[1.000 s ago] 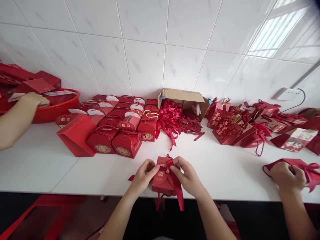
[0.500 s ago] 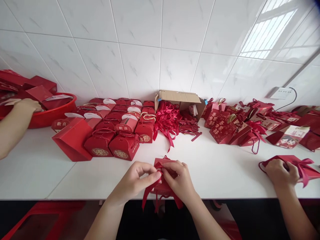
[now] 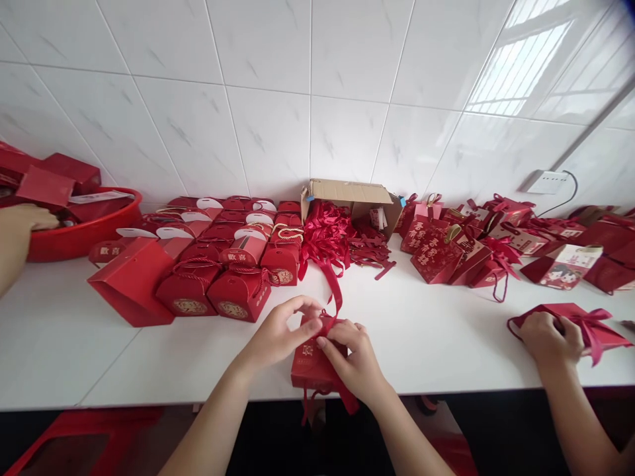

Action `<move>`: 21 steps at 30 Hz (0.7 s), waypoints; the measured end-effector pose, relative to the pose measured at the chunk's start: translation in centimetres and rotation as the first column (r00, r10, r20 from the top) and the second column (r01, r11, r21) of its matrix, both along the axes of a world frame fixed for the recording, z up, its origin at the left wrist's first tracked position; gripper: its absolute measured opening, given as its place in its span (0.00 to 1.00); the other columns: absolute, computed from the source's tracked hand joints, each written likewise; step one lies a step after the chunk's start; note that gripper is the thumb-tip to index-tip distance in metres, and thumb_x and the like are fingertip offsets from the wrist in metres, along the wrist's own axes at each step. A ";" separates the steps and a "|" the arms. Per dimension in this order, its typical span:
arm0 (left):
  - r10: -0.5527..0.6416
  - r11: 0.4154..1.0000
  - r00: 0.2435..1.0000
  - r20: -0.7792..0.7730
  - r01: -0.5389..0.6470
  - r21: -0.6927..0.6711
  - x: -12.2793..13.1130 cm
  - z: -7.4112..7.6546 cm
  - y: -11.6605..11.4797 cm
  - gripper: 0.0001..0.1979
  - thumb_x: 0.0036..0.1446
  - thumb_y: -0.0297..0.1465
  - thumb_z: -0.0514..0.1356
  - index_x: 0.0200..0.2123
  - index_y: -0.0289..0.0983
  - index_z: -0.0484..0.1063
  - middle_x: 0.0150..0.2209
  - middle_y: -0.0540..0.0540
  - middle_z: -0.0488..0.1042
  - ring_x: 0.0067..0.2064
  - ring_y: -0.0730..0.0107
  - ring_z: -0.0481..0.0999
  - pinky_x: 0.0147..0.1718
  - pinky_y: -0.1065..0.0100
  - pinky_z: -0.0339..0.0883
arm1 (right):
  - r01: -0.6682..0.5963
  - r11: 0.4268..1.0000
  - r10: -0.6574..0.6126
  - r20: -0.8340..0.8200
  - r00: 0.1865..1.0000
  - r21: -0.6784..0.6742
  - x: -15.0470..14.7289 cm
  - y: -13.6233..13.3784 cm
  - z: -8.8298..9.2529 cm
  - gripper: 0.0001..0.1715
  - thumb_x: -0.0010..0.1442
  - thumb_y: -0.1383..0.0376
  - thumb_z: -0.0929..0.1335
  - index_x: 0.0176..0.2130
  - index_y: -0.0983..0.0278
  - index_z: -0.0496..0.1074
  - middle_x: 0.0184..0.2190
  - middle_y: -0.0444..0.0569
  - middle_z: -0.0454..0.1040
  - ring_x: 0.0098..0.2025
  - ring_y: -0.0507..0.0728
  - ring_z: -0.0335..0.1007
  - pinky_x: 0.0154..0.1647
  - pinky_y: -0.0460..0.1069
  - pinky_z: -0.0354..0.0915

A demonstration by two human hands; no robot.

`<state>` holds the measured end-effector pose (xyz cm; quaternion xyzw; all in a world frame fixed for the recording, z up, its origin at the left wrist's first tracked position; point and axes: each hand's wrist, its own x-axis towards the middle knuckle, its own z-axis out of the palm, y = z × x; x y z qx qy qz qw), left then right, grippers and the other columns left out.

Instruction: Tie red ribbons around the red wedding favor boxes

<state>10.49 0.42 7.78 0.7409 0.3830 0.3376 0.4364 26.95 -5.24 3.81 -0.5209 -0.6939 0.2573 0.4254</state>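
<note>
A small red gift box (image 3: 308, 363) with pale printing lies at the table's front edge, cords hanging from its near end. A red satin ribbon (image 3: 338, 294) lies across it, one end reaching away from me and the other drooping over the near edge. My right hand (image 3: 354, 357) pinches the ribbon against the box, thumb and forefinger together. Curved around the box's far left side, my left hand (image 3: 288, 330) has thumb and forefinger apart by the ribbon; its other fingertips are hidden.
Rows of red boxes (image 3: 238, 291) stand left, beside a cardboard carton (image 3: 352, 192) spilling ribbons (image 3: 325, 231). Ribboned bags (image 3: 436, 251) crowd the right. One person's hand (image 3: 553, 337) grips a red box (image 3: 550, 311); another hand (image 3: 34, 217) reaches into a red basin (image 3: 84, 238).
The ribbon end that hung on the near left side now lies toward the far side. My left hand's pinch has opened, and the box's printed face shows more. The view shifted slightly right.
</note>
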 end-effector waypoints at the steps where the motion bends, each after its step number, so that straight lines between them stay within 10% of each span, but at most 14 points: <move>1: 0.022 1.000 0.999 -0.023 -0.022 0.013 -0.5 -0.5 -0.3 0.14 0.54 0.40 0.64 0.41 0.40 0.77 0.41 0.44 0.79 0.45 0.59 0.77 0.48 0.62 0.70 | 0.001 1.000 -0.001 -0.006 1.000 0.004 0.0 0.0 -0.1 0.15 0.64 0.63 0.65 0.27 0.61 0.72 0.25 0.44 0.74 0.34 0.56 0.66 0.41 0.54 0.55; 9: 0.137 0.990 0.990 0.042 -0.138 0.010 -0.9 -3.3 -2.3 0.06 0.57 0.34 0.62 0.30 0.39 0.73 0.38 0.46 0.78 0.44 0.62 0.77 0.48 0.64 0.68 | 0.098 0.994 -0.108 -0.295 0.950 -0.046 -0.5 -0.3 -1.7 0.08 0.60 0.59 0.68 0.34 0.61 0.67 0.29 0.45 0.76 0.26 0.53 0.66 0.34 0.51 0.62; 21: 0.145 0.984 0.988 0.058 -0.150 0.096 0.0 -3.8 -3.1 0.05 0.57 0.28 0.61 0.30 0.39 0.67 0.36 0.49 0.73 0.41 0.67 0.75 0.44 0.68 0.67 | 0.140 0.986 -0.120 -0.201 0.972 0.089 -0.4 -0.5 -1.5 0.05 0.60 0.65 0.69 0.37 0.60 0.76 0.31 0.47 0.78 0.30 0.56 0.71 0.40 0.54 0.64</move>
